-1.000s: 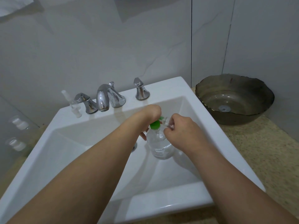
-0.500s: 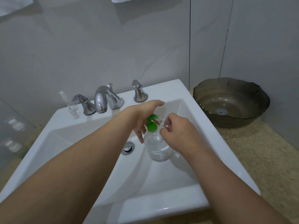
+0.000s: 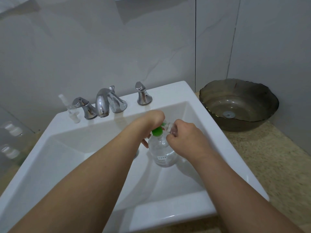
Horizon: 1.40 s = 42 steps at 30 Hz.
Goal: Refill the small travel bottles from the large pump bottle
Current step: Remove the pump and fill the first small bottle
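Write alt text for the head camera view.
Over a white square sink, a left hand presses the green pump top of a large clear bottle while the right hand holds a small clear travel bottle at its spout. A chrome faucet stands behind, a dark glass bowl to the right.

Speckled counter (image 3: 277,165) carries white sink (image 3: 168,91) and dark bowl (image 3: 239,105)

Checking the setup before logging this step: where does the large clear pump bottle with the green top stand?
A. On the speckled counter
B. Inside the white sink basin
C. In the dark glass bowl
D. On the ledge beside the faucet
B: the pump bottle stands upright inside the white sink, near the drain.
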Each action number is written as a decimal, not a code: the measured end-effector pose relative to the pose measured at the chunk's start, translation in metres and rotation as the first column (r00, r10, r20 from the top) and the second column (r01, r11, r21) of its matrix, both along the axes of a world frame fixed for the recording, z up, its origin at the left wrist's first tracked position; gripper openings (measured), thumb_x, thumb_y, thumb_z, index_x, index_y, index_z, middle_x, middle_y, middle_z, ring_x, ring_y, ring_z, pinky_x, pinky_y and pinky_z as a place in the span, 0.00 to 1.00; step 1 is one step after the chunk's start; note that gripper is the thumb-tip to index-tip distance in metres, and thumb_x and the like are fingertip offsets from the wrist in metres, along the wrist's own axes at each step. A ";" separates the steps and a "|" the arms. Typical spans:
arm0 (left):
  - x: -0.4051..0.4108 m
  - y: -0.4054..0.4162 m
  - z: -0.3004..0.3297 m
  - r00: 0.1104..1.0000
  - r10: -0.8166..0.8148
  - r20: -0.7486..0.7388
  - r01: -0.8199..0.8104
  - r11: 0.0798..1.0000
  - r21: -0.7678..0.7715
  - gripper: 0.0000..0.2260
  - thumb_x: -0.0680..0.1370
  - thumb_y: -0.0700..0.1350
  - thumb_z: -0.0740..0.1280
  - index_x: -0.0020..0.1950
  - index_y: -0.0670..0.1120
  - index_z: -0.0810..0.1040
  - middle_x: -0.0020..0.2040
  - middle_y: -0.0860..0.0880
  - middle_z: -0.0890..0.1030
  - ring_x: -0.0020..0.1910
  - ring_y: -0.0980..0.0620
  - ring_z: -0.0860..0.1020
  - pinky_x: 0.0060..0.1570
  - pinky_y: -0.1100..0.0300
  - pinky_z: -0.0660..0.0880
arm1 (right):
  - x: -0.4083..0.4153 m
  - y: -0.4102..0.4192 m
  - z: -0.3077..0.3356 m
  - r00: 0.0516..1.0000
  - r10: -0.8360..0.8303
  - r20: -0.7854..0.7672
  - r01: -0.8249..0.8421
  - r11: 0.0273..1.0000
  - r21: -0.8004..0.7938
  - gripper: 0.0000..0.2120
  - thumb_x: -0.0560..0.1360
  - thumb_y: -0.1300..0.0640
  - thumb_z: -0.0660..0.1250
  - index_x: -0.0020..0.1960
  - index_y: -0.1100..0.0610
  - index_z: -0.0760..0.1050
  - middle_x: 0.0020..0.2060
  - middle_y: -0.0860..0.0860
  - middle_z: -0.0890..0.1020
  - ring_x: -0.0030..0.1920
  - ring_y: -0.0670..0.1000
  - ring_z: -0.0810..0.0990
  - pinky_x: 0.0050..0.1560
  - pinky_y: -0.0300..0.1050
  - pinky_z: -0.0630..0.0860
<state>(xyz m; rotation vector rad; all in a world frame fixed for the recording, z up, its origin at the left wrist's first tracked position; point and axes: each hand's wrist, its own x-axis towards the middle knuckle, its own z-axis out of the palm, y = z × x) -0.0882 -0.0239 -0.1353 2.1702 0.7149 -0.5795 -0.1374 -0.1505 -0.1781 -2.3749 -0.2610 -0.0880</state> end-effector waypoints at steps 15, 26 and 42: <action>0.001 0.012 0.009 0.998 0.007 -0.066 -0.018 0.985 -0.171 0.30 0.75 0.68 0.61 0.65 0.45 0.72 0.63 0.43 0.78 0.61 0.33 0.77 0.56 0.28 0.74 | -0.001 0.000 0.003 0.999 0.016 0.041 -0.018 0.999 0.049 0.06 0.72 0.53 0.64 0.47 0.53 0.72 0.42 0.49 0.79 0.43 0.53 0.77 0.43 0.48 0.75; 0.005 0.013 0.014 0.994 -0.036 -0.108 0.021 0.990 -0.138 0.34 0.76 0.69 0.60 0.70 0.45 0.73 0.64 0.41 0.78 0.62 0.31 0.77 0.58 0.28 0.74 | -0.001 0.000 0.006 0.998 0.033 0.058 -0.037 0.997 0.063 0.08 0.73 0.52 0.63 0.50 0.54 0.71 0.43 0.50 0.80 0.44 0.53 0.77 0.44 0.48 0.76; 0.000 0.002 -0.007 0.994 0.023 0.105 -0.021 1.000 -0.021 0.12 0.81 0.46 0.54 0.47 0.42 0.73 0.50 0.40 0.79 0.44 0.40 0.77 0.52 0.42 0.79 | 0.002 0.001 -0.002 1.000 0.015 -0.019 -0.015 1.000 0.005 0.05 0.72 0.53 0.63 0.47 0.53 0.70 0.43 0.49 0.79 0.43 0.53 0.76 0.41 0.46 0.73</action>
